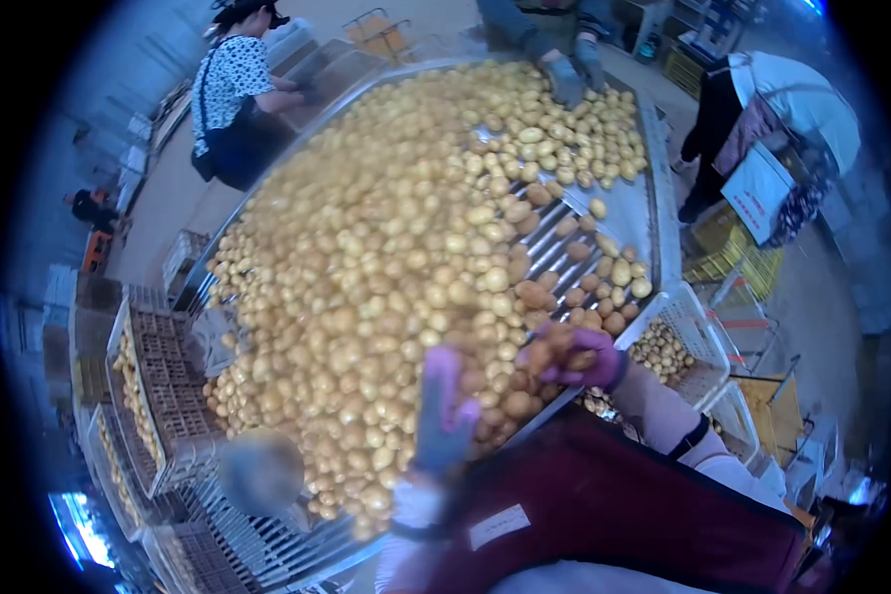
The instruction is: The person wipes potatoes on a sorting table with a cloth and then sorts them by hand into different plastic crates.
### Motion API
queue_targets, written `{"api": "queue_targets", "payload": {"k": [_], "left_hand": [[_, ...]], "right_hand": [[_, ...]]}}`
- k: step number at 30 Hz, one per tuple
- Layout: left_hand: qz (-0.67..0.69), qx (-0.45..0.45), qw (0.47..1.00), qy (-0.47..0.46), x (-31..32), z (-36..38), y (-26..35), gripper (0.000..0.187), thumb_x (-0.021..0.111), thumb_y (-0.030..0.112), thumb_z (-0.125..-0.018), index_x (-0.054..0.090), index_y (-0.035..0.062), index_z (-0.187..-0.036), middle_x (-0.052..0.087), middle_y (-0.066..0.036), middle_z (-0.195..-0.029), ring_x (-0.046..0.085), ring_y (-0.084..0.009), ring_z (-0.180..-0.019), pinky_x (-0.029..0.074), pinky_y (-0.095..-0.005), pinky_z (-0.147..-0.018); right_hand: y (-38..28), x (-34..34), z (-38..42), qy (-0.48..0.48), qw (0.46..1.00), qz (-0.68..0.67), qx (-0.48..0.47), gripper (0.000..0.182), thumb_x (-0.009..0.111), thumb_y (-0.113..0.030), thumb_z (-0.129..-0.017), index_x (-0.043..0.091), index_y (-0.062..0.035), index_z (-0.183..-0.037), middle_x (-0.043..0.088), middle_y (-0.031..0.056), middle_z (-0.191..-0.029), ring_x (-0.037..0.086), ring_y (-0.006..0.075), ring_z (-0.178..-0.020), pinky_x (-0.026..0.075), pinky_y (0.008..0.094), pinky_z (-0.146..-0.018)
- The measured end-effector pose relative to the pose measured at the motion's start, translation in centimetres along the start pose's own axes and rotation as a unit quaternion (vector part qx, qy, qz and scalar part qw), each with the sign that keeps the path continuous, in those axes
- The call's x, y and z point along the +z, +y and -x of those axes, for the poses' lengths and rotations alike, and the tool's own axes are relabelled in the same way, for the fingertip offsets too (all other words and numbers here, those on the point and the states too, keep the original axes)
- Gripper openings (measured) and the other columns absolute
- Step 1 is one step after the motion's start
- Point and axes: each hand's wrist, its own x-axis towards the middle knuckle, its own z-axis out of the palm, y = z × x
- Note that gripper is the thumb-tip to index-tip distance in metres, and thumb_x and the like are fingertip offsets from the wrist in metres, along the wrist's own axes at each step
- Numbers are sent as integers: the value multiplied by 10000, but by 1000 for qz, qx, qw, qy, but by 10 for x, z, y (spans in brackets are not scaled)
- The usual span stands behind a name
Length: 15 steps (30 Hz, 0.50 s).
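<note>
A big heap of potatoes (396,267) covers a slatted metal sorting table (653,208). My left hand (445,411), in a grey glove with pink fingers, is at the near edge of the heap. Its thumb and fingers stand apart, somewhat blurred, with potatoes behind and beside them. My right hand (592,361), in a pink-purple glove, is bent round brown potatoes (554,348) at the table's near right edge. How many it holds is hard to make out. Larger brown potatoes (537,294) lie on the bare slats just beyond it.
A white crate (698,337) of potatoes stands right of the table. Brown crates (173,381) are stacked at the left. Across the table, a co-worker's gloved hands (569,79) touch potatoes. Other people stand left and bend at right, near a yellow crate (742,262).
</note>
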Motion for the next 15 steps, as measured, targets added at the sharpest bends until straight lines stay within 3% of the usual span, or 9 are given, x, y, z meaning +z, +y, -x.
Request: {"api": "queue_targets", "payload": {"k": [2,3,4,6,8,10,11,12,15], "left_hand": [[74,-51,992,83,-12,-7,-2,604,518,245,-979,349,-3,-1503,393,-205,-1522,365,-339,-1427,288,-443,-1171],[139,-78,978,135,-28,-16,13,586,486,299,-1013,361,-15,-1491,428,-199,-1501,400,-326,-1406,299,-411,-1167],[102,-99,978,150,-28,-4,-13,590,486,308,-1014,362,-17,-1491,423,-198,-1507,386,-314,-1417,288,-408,-1171],[43,-133,974,177,-35,16,-44,585,489,309,-1016,371,-19,-1486,423,-195,-1509,373,-306,-1425,277,-409,-1175],[-6,-159,965,208,-45,28,-48,566,493,293,-1018,387,-21,-1476,433,-194,-1501,376,-317,-1421,276,-418,-1173],[-65,-175,958,219,-54,42,-56,545,492,287,-1020,410,-23,-1460,436,-194,-1499,389,-330,-1407,281,-431,-1167],[-96,-182,952,225,-58,48,-60,535,491,284,-1021,422,-24,-1453,438,-194,-1498,395,-336,-1400,283,-437,-1163],[-134,-190,947,223,-55,56,-70,532,486,294,-1022,431,-20,-1447,447,-196,-1491,401,-346,-1394,284,-449,-1161],[-275,-196,916,218,-40,73,-96,529,475,323,-1019,459,-5,-1434,476,-202,-1467,416,-376,-1376,289,-482,-1154]], "right_hand": [[-22,-31,57,159,952,185,-187,387,484,-270,-1011,451,-23,-1307,626,165,-1135,622,177,-781,470,236,-596],[-32,-38,84,77,895,291,-328,330,515,-273,-1007,479,-48,-1245,608,142,-1059,604,174,-796,461,213,-561],[-49,-37,127,209,936,28,-281,285,541,-276,-1006,497,-54,-1179,565,100,-994,571,162,-811,474,210,-532],[-47,-74,223,180,913,-143,-337,237,531,-302,-1016,531,-92,-1125,539,65,-1037,563,146,-842,490,178,-521],[-12,-102,315,390,788,9,-476,275,524,-332,-1020,540,-112,-1185,552,71,-1073,562,133,-858,482,163,-528],[27,-138,411,302,815,79,-488,321,516,-333,-1025,529,-112,-1258,578,91,-1107,591,166,-931,544,227,-655],[66,-202,468,455,664,312,-504,330,515,-309,-1023,527,-95,-1273,589,110,-1132,597,197,-987,540,276,-764],[103,-259,519,635,430,466,-440,339,513,-285,-1020,525,-78,-1288,601,128,-1157,602,229,-1044,536,326,-873],[104,-310,477,721,396,369,-433,347,512,-242,-1012,523,-49,-1300,601,142,-1198,587,253,-1112,483,357,-965]]}}
